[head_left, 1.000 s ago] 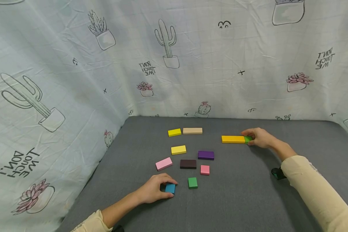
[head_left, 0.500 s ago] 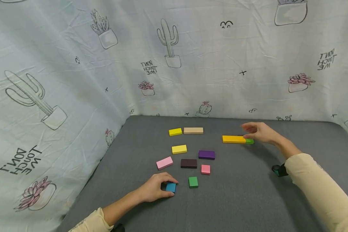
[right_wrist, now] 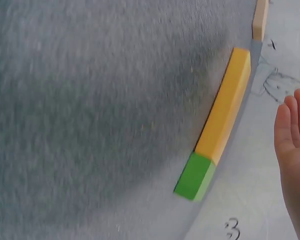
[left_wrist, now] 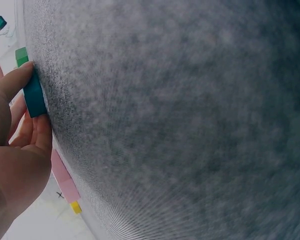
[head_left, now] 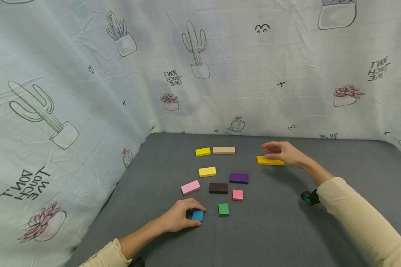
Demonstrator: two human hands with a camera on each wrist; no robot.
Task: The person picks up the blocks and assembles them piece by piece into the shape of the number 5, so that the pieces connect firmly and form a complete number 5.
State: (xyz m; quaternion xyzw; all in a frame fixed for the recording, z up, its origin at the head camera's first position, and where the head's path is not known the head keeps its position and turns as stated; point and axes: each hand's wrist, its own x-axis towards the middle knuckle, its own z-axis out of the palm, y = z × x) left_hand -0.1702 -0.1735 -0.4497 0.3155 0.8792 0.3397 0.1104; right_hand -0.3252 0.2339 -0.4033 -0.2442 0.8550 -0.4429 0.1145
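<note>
The left hand (head_left: 181, 216) pinches a blue block (head_left: 198, 216) between thumb and fingers on the grey table; the left wrist view shows the same grip on the blue block (left_wrist: 35, 97). The right hand (head_left: 287, 152) hovers above the long orange block (head_left: 263, 160), partly covering it and the light green block (head_left: 287, 164) at its right end. In the right wrist view the orange block (right_wrist: 224, 107) and green block (right_wrist: 194, 176) lie end to end, and the right hand (right_wrist: 296, 150) is apart from them, fingers extended, holding nothing.
Between the hands lie a green block (head_left: 223, 210), a red one (head_left: 237, 195), a dark brown one (head_left: 218, 188), a purple one (head_left: 238, 178), a pink one (head_left: 190, 187), two yellow ones (head_left: 207, 172) and a tan one (head_left: 224, 150). A printed curtain (head_left: 234, 66) stands behind.
The right hand has let go of the light green block, lifted, and moved left over the orange block. The left hand keeps its pinch on the blue block.
</note>
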